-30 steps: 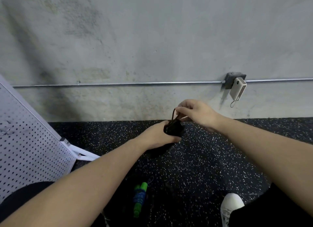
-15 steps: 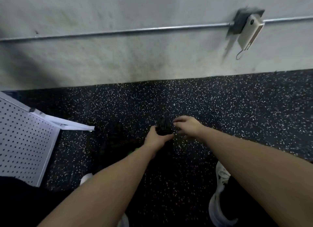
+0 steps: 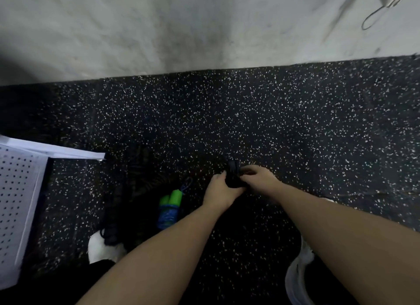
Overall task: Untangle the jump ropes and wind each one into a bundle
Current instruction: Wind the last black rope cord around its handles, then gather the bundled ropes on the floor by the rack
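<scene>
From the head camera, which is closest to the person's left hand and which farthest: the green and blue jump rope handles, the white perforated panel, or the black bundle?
Measured from the left hand:
1. Black bundle: gripped in that hand, just to its right, with the right hand on it too.
2. Green and blue jump rope handles: on the floor to its left, slightly nearer the person.
3. White perforated panel: at the far left edge.

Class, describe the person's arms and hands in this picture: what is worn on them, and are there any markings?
Both forearms are bare up to the frame's edge, with no sleeves in view. The left hand and right hand wear no gloves. No watch, ring or bracelet shows, and no markings can be made out, though the picture is dim and slightly blurred.
</scene>
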### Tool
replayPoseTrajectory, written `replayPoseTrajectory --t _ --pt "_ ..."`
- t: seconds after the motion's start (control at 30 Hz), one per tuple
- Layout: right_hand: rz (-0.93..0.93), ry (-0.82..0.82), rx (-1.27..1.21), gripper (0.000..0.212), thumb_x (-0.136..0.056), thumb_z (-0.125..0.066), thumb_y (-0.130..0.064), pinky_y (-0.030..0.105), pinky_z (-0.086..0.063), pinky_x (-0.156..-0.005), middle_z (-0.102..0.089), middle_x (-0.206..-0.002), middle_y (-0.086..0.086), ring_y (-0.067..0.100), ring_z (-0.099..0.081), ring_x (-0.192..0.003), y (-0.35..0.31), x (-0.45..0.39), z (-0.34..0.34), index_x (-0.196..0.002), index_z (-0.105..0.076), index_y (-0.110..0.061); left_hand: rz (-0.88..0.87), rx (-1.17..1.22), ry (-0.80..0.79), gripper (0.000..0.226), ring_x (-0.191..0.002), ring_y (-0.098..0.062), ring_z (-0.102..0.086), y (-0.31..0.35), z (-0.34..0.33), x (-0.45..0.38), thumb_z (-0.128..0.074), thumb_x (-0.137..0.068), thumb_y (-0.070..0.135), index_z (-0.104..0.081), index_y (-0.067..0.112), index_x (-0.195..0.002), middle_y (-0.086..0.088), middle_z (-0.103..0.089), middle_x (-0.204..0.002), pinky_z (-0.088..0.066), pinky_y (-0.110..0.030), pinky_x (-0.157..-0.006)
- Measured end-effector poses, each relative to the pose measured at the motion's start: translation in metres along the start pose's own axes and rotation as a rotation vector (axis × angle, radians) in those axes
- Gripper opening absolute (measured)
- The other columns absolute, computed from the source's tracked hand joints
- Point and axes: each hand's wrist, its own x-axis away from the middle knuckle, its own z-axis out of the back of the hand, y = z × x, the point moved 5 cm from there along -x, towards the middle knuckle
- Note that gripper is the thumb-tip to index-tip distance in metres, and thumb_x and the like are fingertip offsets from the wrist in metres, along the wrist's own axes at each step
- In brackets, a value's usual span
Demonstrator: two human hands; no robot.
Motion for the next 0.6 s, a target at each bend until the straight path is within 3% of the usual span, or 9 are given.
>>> replayPoseTrajectory --t 0.1,0.27,0.4,0.5,0.6 --pt "0.032 0.133 0.015 0.04 -0.092 -0.057 -0.016 0.023 -0.046 -0.067 -0.064 -0.112 -0.004 0.01 -0.06 -0.084 -0.014 0.005 0.008 -0.131 -0.059 -0.024 -0.055 -0.039 0.115 0.049 -0.095 -0.011 -0.066 -0.002 0.021 0.008 -0.072 -0.073 0.058 -0.066 0.027 -0.111 0.006 -0.065 -0.108 -0.055 -0.031 -0.084" --pt "0.144 0.275 0.091 0.029 -0.096 -0.048 -0.016 0.023 -0.038 -0.048 -0.066 -0.091 -0.006 0.012 -0.056 -0.06 -0.043 0.02 0.013 -0.121 -0.062 -0.022 -0.104 -0.005 0.362 0.005 -0.085 -0.012 -0.057 -0.007 0.072 0.044 -0.063 -0.096 0.026 -0.06 0.025 -0.1 0.006 -0.06 -0.095 -0.041 -0.025 -0.071" --pt "0.345 0.324 0.236 0.027 -0.096 -0.051 -0.018 0.023 -0.042 -0.059 -0.065 -0.109 0.0 0.013 -0.06 -0.079 -0.067 0.037 -0.006 -0.12 -0.064 -0.019 -0.129 -0.226 0.381 0.004 -0.089 -0.011 -0.055 -0.032 0.105 0.064 -0.059 -0.097 0.02 -0.059 0.022 -0.1 0.007 -0.056 -0.1 -0.042 -0.023 -0.07" --pt "0.469 0.269 0.289 0.025 -0.095 -0.055 -0.018 0.026 -0.045 -0.079 -0.064 -0.111 -0.003 0.013 -0.059 -0.095 -0.082 0.044 -0.035 -0.118 -0.065 -0.021 -0.206 -0.488 0.448 0.01 -0.108 -0.017 -0.051 -0.05 0.126 0.071 -0.059 -0.097 0.02 -0.065 0.02 -0.105 0.005 -0.059 -0.111 -0.041 -0.029 -0.09" --pt "0.442 0.094 0.282 0.025 -0.096 -0.055 -0.021 0.028 -0.047 -0.081 -0.067 -0.114 -0.001 0.014 -0.06 -0.092 -0.089 0.035 -0.073 -0.118 -0.064 -0.024 -0.228 -0.676 0.583 0.016 -0.127 -0.017 -0.046 -0.061 0.15 0.069 -0.059 -0.096 0.03 -0.065 0.025 -0.11 0.009 -0.059 -0.123 -0.028 -0.038 -0.107"
